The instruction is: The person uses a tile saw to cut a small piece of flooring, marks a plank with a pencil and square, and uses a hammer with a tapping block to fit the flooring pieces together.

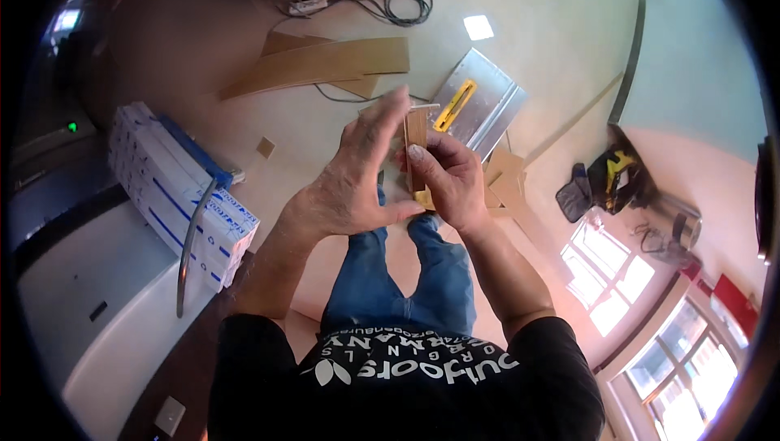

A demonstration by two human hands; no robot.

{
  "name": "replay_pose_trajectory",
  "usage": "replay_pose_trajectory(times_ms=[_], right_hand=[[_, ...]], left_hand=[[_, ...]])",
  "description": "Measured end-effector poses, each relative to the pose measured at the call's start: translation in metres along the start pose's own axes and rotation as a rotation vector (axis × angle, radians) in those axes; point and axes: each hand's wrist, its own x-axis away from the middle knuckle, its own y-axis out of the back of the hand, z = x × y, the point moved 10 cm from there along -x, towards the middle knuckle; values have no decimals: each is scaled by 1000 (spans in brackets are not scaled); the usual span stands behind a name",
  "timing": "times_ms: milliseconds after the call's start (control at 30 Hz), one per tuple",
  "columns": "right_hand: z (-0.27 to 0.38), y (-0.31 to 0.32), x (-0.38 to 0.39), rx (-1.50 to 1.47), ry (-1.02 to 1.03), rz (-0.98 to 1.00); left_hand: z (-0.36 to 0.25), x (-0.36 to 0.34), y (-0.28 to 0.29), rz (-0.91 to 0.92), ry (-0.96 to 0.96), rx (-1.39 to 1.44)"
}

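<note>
My right hand [457,185] grips a short, narrow brown wood strip [417,131], its thumb pressed against the face. The strip stands on end in front of me, and something thin and pale lies across its top. A small yellowish bit [422,197] shows at its lower end. My left hand [353,173] is beside the strip with fingers stretched upward and thumb spread below, making a wide C. Its fingertips are close to the strip's top; whether they touch it I cannot tell.
A metal saw table [489,100] with a yellow slotted insert [455,105] sits on the floor ahead. Brown sheet offcuts [341,63] and a coiled black cable [410,4] lie beyond. Long white-and-blue boxes [175,185] stand left by a white bathtub [122,348]. A black-and-yellow bag [613,177] is right.
</note>
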Motion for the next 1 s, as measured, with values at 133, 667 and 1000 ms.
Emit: replay_pose_trajectory(times_ms=[133,667,1000], right_hand=[[39,-79,33,101,50,76],[162,-359,52,573,378,350],[120,-527,16,513,209,738]], left_hand=[[16,50,60,-218,368,547],[-53,211,312,-651,344,507],[-25,311,424,-776,404,358]])
